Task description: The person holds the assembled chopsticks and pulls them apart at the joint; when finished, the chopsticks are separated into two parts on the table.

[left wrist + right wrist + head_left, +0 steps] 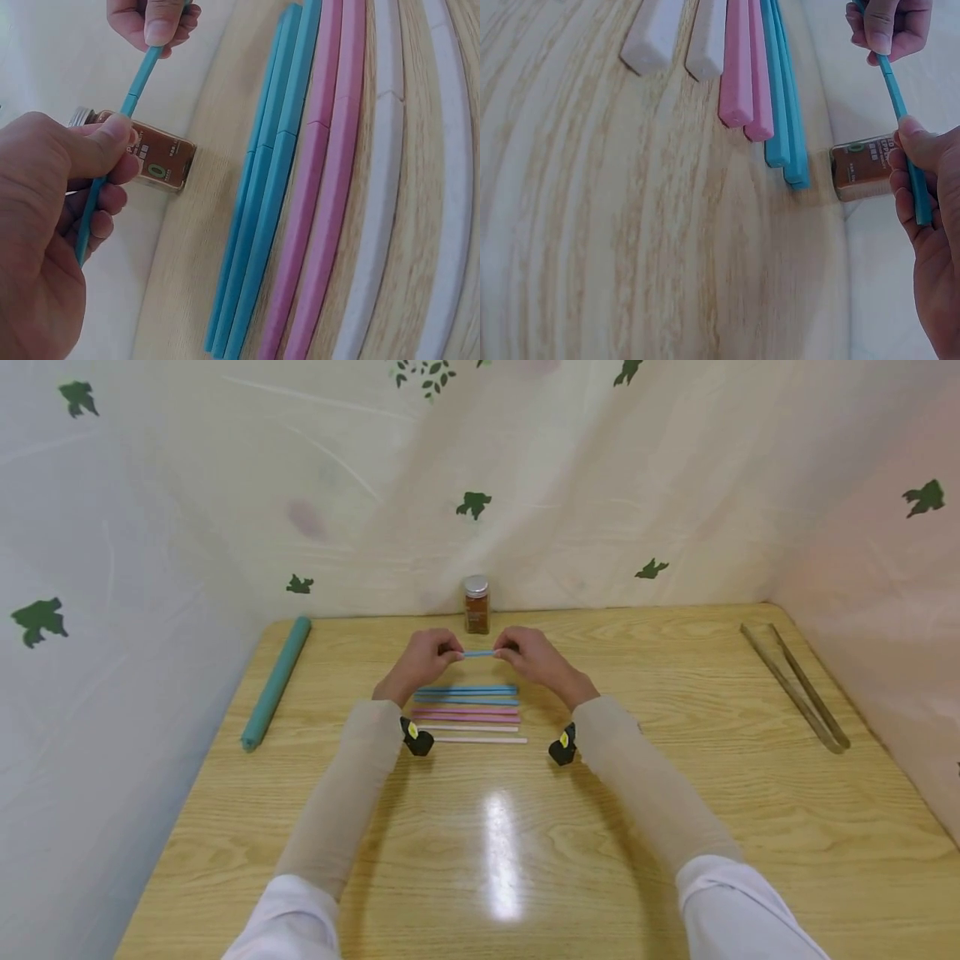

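Note:
My left hand (pixel 425 657) and right hand (pixel 534 656) pinch a blue chopstick (pixel 478 653) between thumbs and fingers, one toward each end. It is held level above the table, in front of a spice jar (pixel 477 610) with a silver lid and reddish contents. In the left wrist view a fine seam crosses the chopstick (pixel 140 84) between the two hands. Below the hands, on the table, lie blue chopsticks (pixel 467 692), then two pink ones (pixel 467 715) and two white ones (pixel 480 741), side by side and roughly parallel.
The wooden table (pixel 600 860) meets a leaf-patterned cloth (pixel 337 510) at the back. A teal roll (pixel 276 685) lies near the left edge. Metal tongs (pixel 798 693) lie at the right, spread apart. Small black wrist cameras (pixel 563 746) hang under both forearms.

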`<state>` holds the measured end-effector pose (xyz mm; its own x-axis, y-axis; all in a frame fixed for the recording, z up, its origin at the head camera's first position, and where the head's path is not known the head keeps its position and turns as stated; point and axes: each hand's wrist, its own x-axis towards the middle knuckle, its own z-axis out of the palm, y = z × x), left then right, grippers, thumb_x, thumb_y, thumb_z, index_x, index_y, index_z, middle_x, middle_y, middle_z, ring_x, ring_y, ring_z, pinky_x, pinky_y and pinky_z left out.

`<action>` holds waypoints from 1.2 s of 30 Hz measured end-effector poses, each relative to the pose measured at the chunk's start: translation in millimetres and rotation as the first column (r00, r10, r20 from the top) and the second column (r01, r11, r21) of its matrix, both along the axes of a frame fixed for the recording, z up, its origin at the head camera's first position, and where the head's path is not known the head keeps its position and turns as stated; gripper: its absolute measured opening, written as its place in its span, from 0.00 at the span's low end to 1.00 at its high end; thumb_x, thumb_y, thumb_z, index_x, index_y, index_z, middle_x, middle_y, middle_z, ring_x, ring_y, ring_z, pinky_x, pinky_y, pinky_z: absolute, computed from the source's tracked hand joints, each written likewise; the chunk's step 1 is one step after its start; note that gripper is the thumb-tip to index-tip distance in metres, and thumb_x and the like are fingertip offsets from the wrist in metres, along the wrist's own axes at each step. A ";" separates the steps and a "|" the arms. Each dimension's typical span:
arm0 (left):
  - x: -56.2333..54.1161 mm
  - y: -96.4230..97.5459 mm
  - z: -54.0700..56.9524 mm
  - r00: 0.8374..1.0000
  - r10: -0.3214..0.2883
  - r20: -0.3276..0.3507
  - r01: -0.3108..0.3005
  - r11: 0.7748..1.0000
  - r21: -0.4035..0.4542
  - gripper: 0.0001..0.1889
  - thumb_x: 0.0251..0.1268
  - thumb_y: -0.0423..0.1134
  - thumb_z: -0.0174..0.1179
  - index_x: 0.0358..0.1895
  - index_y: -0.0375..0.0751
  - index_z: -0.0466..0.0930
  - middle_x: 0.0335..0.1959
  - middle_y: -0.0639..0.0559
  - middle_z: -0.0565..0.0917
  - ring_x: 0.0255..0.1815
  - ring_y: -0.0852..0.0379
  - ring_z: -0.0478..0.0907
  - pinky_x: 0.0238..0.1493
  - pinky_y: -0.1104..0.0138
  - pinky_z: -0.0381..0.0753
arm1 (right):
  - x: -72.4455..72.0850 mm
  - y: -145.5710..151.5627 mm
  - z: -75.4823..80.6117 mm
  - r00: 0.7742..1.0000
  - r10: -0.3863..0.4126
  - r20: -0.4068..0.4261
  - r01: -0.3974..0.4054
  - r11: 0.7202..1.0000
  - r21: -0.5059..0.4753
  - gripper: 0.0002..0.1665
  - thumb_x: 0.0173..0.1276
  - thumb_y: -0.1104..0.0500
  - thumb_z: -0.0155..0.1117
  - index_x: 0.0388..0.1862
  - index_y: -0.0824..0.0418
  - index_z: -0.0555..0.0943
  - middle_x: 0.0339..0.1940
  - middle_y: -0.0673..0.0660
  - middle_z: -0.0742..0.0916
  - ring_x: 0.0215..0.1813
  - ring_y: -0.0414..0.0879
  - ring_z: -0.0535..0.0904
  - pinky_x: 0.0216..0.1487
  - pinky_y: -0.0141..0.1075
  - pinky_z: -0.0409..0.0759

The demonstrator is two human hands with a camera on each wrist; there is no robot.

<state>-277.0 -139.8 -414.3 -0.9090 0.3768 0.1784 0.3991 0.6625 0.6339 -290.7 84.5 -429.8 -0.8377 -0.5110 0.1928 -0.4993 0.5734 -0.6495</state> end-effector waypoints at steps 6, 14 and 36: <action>0.5 0.6 3.6 1.000 -0.001 0.015 0.002 1.000 -0.031 0.04 0.63 0.32 0.62 0.33 0.33 0.82 0.33 0.42 0.83 0.33 0.52 0.76 0.38 0.62 0.76 | 0.4 0.9 -0.1 0.999 -0.009 0.035 0.008 1.000 0.023 0.08 0.71 0.59 0.57 0.40 0.63 0.79 0.39 0.58 0.84 0.42 0.49 0.78 0.48 0.42 0.77; -1.5 3.0 5.7 0.999 -0.018 0.050 0.024 0.994 -0.109 0.04 0.66 0.33 0.59 0.35 0.35 0.80 0.35 0.44 0.82 0.36 0.51 0.76 0.42 0.60 0.76 | -0.6 2.6 5.0 1.000 0.006 0.024 -0.008 0.999 0.046 0.10 0.71 0.59 0.57 0.43 0.64 0.80 0.42 0.59 0.84 0.45 0.50 0.79 0.51 0.43 0.77; -3.4 9.9 -0.3 0.993 -0.106 -0.051 0.099 0.987 -0.128 0.06 0.66 0.36 0.59 0.34 0.37 0.81 0.34 0.47 0.83 0.34 0.53 0.77 0.42 0.60 0.76 | 0.2 -4.9 0.9 0.995 0.069 -0.073 -0.067 0.997 0.030 0.08 0.71 0.58 0.58 0.38 0.62 0.80 0.37 0.57 0.84 0.39 0.48 0.77 0.45 0.42 0.76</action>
<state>-280.4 -129.9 -414.5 -0.8541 0.4900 0.1744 0.5020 0.6890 0.5227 -290.5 79.5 -428.9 -0.7849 -0.5720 0.2381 -0.5837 0.5539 -0.5937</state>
